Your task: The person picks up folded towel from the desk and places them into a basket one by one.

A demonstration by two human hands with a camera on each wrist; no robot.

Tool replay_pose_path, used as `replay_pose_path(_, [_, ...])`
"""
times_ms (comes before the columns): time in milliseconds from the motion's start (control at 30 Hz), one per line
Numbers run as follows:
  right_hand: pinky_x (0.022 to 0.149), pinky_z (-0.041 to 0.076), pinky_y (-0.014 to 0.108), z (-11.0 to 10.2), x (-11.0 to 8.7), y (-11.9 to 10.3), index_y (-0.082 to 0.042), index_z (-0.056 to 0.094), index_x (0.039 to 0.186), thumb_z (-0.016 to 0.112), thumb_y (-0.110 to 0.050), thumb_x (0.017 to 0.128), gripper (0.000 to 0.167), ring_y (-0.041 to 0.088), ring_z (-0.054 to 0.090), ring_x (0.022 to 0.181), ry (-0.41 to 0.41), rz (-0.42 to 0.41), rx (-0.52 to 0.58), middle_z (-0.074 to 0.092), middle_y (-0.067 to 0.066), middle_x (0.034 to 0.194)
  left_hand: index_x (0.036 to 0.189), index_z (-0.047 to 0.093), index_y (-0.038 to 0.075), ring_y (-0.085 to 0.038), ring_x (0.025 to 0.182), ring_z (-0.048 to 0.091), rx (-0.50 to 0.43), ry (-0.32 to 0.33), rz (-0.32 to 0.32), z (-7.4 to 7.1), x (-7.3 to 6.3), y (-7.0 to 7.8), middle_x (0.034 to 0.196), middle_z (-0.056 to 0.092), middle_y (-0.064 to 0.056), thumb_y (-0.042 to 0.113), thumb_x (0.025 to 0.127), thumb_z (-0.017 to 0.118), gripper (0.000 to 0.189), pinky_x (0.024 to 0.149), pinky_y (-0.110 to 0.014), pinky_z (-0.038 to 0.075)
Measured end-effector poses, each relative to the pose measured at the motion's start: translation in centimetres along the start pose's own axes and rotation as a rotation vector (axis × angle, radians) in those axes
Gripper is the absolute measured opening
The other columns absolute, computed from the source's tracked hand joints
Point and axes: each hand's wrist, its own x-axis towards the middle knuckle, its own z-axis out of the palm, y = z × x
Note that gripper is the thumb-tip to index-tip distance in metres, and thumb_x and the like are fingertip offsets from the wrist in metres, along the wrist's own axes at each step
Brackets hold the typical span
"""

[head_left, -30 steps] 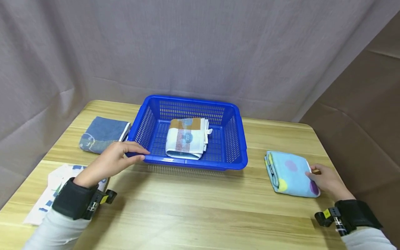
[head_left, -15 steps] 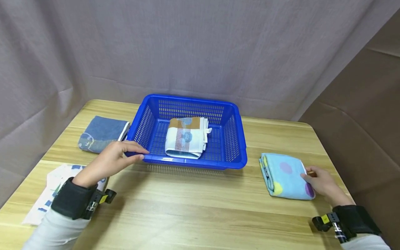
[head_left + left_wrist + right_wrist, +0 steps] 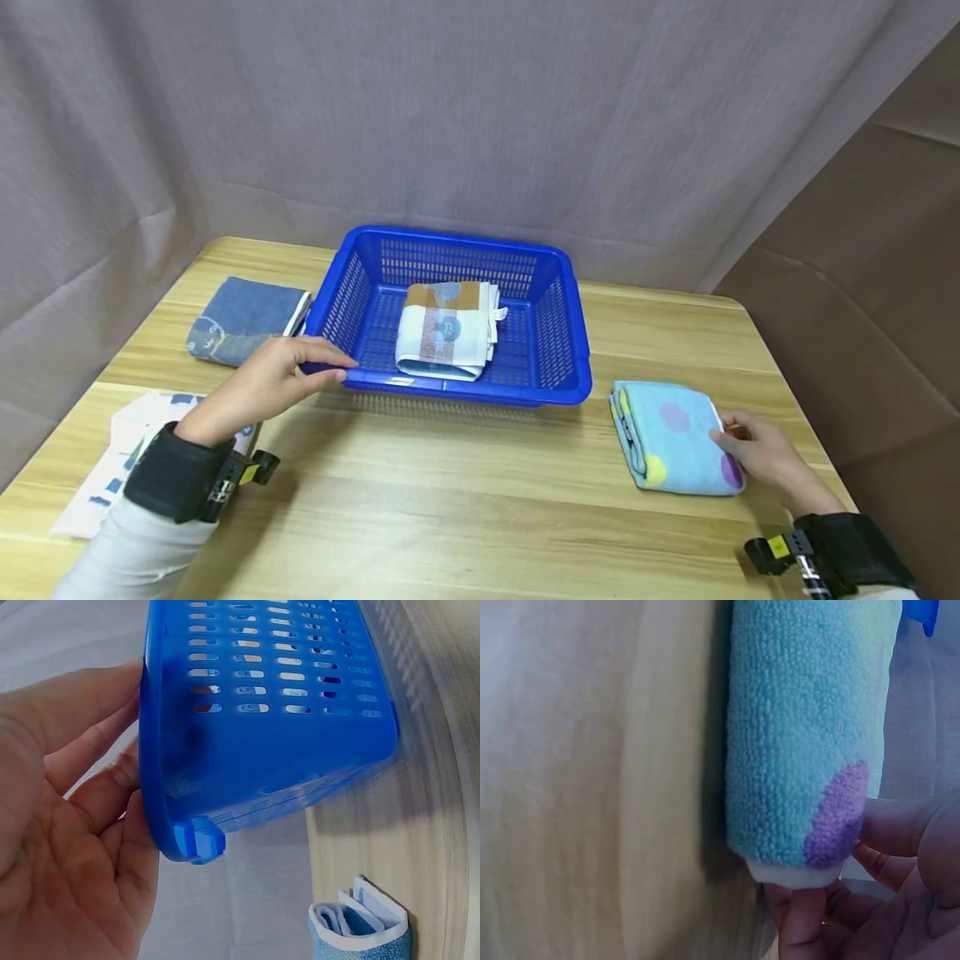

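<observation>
My left hand [image 3: 288, 375] is at the near left corner of a blue plastic basket [image 3: 480, 393]; thumb and fingers pinch its rim, as the left wrist view also shows. Inside the basket lies a folded white and brown towel [image 3: 442, 333]. At the right, my right hand [image 3: 765, 454] grips the right edge of a folded light blue towel [image 3: 678, 437] with purple and yellow spots. In the right wrist view the thumb presses near a purple spot on the light blue towel [image 3: 802, 735], while other fingers reach under its white hem.
A folded dark blue towel [image 3: 251, 312] lies left of the basket. Partly under the left forearm is a white cloth [image 3: 135, 442] with blue marks. The wooden table [image 3: 450, 500] ends at grey curtains [image 3: 465, 125] behind and brown fabric [image 3: 877, 292] on the right.
My right hand has moved left and slightly nearer to me, and the light blue towel has come along with it. The left hand has stayed at the basket rim.
</observation>
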Motion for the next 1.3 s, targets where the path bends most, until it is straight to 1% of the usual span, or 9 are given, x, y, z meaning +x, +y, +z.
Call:
replay_pose_path(167, [0.062,0.039,0.027,0.6,-0.5,-0.1,0.008,0.051,0.117,0.049,-0.022,0.105,0.032,0.018,0.046,0.080,-0.014,0.010,0.015,0.050,0.010,0.091,0.110,0.077,0.014,-0.031,0.114,0.065,-0.001,-0.010,-0.025,0.1,-0.1,-0.1,0.114,0.073,-0.009,0.009,0.092,0.069,0.020,0.087,-0.044,0.052])
replay_pose_path(400, [0.065,0.038,0.026,1.4,-1.2,-0.5,0.008,0.054,0.117,0.050,-0.023,0.104,0.033,0.019,0.046,0.084,-0.018,0.005,0.000,0.055,0.011,0.094,0.110,0.077,0.012,-0.031,0.113,0.065,-0.008,0.002,-0.021,0.2,-0.2,-0.2,0.114,0.073,-0.009,0.009,0.092,0.069,0.020,0.084,-0.043,0.053])
replay_pose_path(467, [0.064,0.039,0.025,1.6,-1.5,-0.7,0.007,0.055,0.117,0.051,-0.021,0.104,0.031,0.016,0.046,0.082,-0.013,-0.007,-0.001,0.056,0.009,0.092,0.110,0.077,0.012,-0.031,0.113,0.065,-0.007,0.004,-0.016,0.2,-0.2,-0.2,0.114,0.073,-0.009,0.008,0.092,0.069,0.020,0.085,-0.044,0.052])
replay_pose_path(533, [0.065,0.039,0.025,1.8,-1.6,-0.6,0.009,0.055,0.119,0.052,-0.022,0.104,0.034,0.015,0.046,0.082,-0.006,-0.016,-0.002,0.057,0.009,0.093,0.110,0.077,0.012,-0.031,0.113,0.065,-0.006,0.005,-0.013,0.2,-0.2,-0.1,0.114,0.073,-0.009,0.008,0.092,0.070,0.020,0.086,-0.045,0.052])
replay_pose_path(700, [0.064,0.039,0.024,2.5,-2.3,-0.8,0.007,0.058,0.117,0.056,-0.024,0.102,0.035,0.007,0.046,0.078,0.026,-0.050,-0.006,0.058,0.005,0.090,0.110,0.077,0.014,-0.029,0.113,0.065,-0.001,0.010,0.005,0.2,0.0,-0.3,0.113,0.074,-0.006,0.009,0.092,0.070,0.020,0.087,-0.042,0.052])
replay_pose_path(800, [0.062,0.039,0.024,3.0,-2.9,-1.6,0.005,0.060,0.113,0.058,-0.021,0.101,0.029,0.004,0.045,0.074,0.028,-0.059,0.028,0.056,0.003,0.087,0.110,0.077,0.015,-0.028,0.112,0.065,-0.004,0.012,0.005,0.3,0.0,-0.3,0.112,0.074,-0.005,0.009,0.092,0.070,0.020,0.086,-0.041,0.051])
replay_pose_path(1033, [0.056,0.043,0.024,4.3,-4.0,-2.8,0.004,0.059,0.109,0.061,-0.019,0.099,0.025,0.005,0.046,0.066,0.013,-0.032,0.110,0.051,-0.002,0.078,0.109,0.077,0.013,-0.032,0.113,0.064,-0.013,0.037,0.017,0.1,-0.3,0.1,0.112,0.074,-0.008,0.010,0.093,0.069,0.019,0.091,-0.050,0.050])
replay_pose_path(1167, [0.056,0.045,0.025,4.9,-4.5,-3.2,0.004,0.059,0.112,0.061,-0.020,0.099,0.027,0.005,0.046,0.066,-0.029,-0.011,0.163,0.050,-0.002,0.080,0.109,0.077,0.012,-0.032,0.113,0.064,-0.007,0.049,0.023,0.2,-0.3,0.1,0.111,0.074,-0.008,0.009,0.093,0.069,0.019,0.093,-0.051,0.049])
replay_pose_path(1300, [0.056,0.047,0.025,5.5,-5.0,-3.8,0.004,0.058,0.111,0.061,-0.019,0.099,0.026,0.006,0.047,0.065,-0.071,0.003,0.220,0.049,-0.002,0.080,0.109,0.077,0.011,-0.031,0.114,0.064,0.001,0.053,0.011,0.4,-0.2,0.0,0.110,0.074,-0.007,0.008,0.092,0.069,0.019,0.092,-0.049,0.050])
